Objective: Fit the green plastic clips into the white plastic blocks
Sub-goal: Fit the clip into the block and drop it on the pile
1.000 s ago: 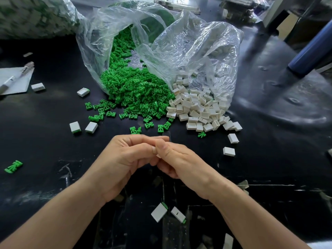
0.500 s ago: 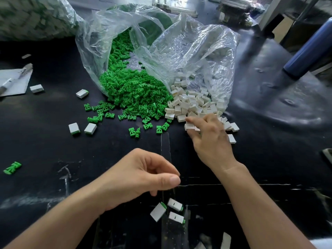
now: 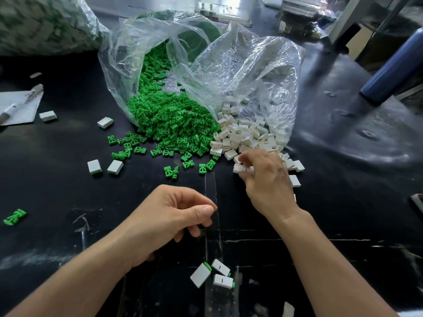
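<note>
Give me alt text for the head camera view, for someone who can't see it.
A person's right hand reaches into white blocks spilling from a clear bag on a black table, beside a heap of green clips. The left hand is loosely curled; three assembled blocks lie nearer.

Green clips (image 3: 169, 120): small forked pieces, heaped mid-desk (image 3: 57, 191), with strays scattered just in front. White blocks (image 3: 242, 136): slotted rectangles, heaped at the clips' right, the heaps touching. Fitted blocks (image 3: 223, 281): three lying together at the near edge, green ends showing.
</note>
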`<state>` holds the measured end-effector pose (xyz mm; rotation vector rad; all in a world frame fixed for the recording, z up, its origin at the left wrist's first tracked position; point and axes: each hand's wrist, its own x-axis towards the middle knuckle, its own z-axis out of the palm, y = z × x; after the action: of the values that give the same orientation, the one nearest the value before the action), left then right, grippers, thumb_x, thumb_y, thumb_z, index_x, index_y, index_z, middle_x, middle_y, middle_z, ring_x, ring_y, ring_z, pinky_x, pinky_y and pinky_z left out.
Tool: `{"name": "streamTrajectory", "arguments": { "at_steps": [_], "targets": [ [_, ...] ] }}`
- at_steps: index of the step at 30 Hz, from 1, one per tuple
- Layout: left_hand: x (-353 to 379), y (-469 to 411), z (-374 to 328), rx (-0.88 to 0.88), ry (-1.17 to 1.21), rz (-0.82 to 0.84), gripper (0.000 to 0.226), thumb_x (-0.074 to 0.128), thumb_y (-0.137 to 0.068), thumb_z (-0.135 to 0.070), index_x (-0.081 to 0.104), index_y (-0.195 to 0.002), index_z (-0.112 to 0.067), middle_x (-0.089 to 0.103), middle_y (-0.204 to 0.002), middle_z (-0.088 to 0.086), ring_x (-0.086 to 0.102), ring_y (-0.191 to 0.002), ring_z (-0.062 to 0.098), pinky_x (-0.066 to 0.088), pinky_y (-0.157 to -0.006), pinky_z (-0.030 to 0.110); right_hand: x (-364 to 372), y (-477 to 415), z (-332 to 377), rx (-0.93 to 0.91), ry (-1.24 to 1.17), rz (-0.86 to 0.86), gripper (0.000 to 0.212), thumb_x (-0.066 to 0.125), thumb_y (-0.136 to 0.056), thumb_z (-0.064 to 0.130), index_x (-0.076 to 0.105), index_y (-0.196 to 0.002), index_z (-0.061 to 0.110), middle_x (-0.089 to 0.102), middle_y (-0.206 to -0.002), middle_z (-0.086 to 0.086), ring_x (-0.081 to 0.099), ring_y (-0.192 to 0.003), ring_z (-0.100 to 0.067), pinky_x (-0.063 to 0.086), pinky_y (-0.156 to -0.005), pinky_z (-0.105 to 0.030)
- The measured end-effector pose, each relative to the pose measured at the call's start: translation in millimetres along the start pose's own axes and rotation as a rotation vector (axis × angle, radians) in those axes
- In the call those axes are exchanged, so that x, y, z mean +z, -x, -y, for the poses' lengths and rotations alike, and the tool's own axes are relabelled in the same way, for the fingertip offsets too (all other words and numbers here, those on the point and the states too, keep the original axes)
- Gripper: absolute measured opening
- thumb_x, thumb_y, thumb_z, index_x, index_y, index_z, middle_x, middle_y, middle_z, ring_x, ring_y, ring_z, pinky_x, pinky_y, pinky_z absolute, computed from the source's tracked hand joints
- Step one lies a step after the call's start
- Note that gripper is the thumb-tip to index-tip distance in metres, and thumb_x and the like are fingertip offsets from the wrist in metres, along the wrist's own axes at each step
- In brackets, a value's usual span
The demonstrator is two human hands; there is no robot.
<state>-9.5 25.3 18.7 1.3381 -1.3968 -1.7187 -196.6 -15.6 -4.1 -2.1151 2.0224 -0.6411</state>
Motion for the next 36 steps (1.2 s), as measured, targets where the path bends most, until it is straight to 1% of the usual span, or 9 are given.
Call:
{"name": "streamTrajectory", "arguments": {
  "at_steps": [4, 8, 11, 18, 22, 27, 30, 33, 36],
  "targets": [
    [1, -3, 3, -0.018, 0.073, -0.123, 0.012, 0.064, -0.081, -0.004, 0.071, -0.086, -0.013, 0.071, -0.068, 0.005, 0.060, -0.051, 0.009, 0.042, -0.040, 0.017, 1, 5, 8, -0.065, -0.070, -0.026, 0.031, 0.064, -0.081, 0.009, 0.058, -0.110, 0.014, 0.058, -0.101, 0.003, 0.046, -0.105, -0.018, 0.023, -0.091, -0.026],
    [2, -6, 1, -0.014, 0.149, -0.193, 0.019, 0.064, -0.082, -0.002, 0.066, -0.094, -0.016, 0.069, -0.080, 0.009, 0.064, -0.054, 0.011, 0.047, -0.043, 0.018, -2, 12, 19, -0.185, -0.154, -0.008, 0.030, 0.065, -0.078, 0.004, 0.058, -0.107, 0.008, 0.050, -0.091, 0.006, 0.052, -0.094, -0.020, 0.032, -0.088, -0.029],
    [1, -7, 2, 0.002, 0.153, -0.228, 0.024, 0.064, -0.082, -0.005, 0.062, -0.100, -0.021, 0.068, -0.087, 0.008, 0.067, -0.060, 0.013, 0.051, -0.048, 0.019, -5, 18, 27, -0.305, -0.197, 0.059, 0.029, 0.064, -0.077, -0.001, 0.057, -0.105, 0.002, 0.056, -0.094, -0.006, 0.054, -0.089, -0.024, 0.040, -0.083, -0.029],
    [0, -7, 2, 0.031, 0.104, -0.212, 0.009, 0.064, -0.082, -0.002, 0.069, -0.086, -0.008, 0.070, -0.066, 0.009, 0.064, -0.054, 0.011, 0.051, -0.049, 0.018, -4, 26, 37, -0.528, -0.283, 0.165, 0.021, 0.064, -0.077, 0.003, 0.060, -0.096, -0.003, 0.059, -0.089, -0.013, 0.057, -0.084, -0.028, 0.040, -0.077, -0.024],
    [0, -7, 1, 0.027, 0.156, -0.244, 0.008, 0.064, -0.080, 0.002, 0.068, -0.077, -0.004, 0.070, -0.065, 0.010, 0.064, -0.052, 0.013, 0.052, -0.048, 0.018, -6, 16, 23, -0.398, -0.198, 0.199, 0.025, 0.069, -0.077, 0.007, 0.063, -0.101, 0.002, 0.061, -0.096, -0.010, 0.056, -0.093, -0.025, 0.041, -0.086, -0.030],
    [1, -6, -1, 0.004, 0.212, -0.201, 0.009, 0.063, -0.080, 0.005, 0.064, -0.076, -0.003, 0.071, -0.072, 0.014, 0.069, -0.059, 0.017, 0.054, -0.050, 0.020, -1, 8, 12, -0.148, -0.100, 0.032, 0.031, 0.070, -0.079, 0.026, 0.066, -0.104, 0.009, 0.061, -0.106, -0.005, 0.052, -0.104, -0.022, 0.035, -0.095, -0.032],
    [2, -6, 0, -0.001, 0.203, -0.188, 0.010, 0.061, -0.081, 0.007, 0.063, -0.078, -0.003, 0.071, -0.072, 0.013, 0.069, -0.060, 0.018, 0.053, -0.050, 0.020, 6, 7, 21, -0.179, -0.111, -0.049, 0.038, 0.065, -0.082, 0.023, 0.062, -0.116, 0.008, 0.060, -0.115, -0.009, 0.052, -0.110, -0.028, 0.034, -0.096, -0.037],
    [2, -5, 0, 0.001, 0.190, -0.174, 0.011, 0.060, -0.082, 0.008, 0.063, -0.079, -0.002, 0.071, -0.071, 0.012, 0.069, -0.060, 0.018, 0.053, -0.049, 0.020, 15, 6, 27, -0.239, 0.002, 0.056, 0.048, 0.055, -0.089, 0.028, 0.046, -0.135, 0.016, 0.048, -0.135, -0.002, 0.038, -0.126, -0.022, 0.021, -0.104, -0.032],
    [2, -5, 0, -0.003, 0.201, -0.159, 0.011, 0.059, -0.082, 0.008, 0.062, -0.079, -0.002, 0.071, -0.071, 0.011, 0.069, -0.060, 0.017, 0.053, -0.049, 0.020, 19, 6, 25, -0.239, 0.062, 0.065, 0.038, 0.054, -0.089, 0.032, 0.055, -0.125, 0.019, 0.052, -0.128, 0.001, 0.039, -0.122, -0.020, 0.019, -0.100, -0.029]
  ]
}}
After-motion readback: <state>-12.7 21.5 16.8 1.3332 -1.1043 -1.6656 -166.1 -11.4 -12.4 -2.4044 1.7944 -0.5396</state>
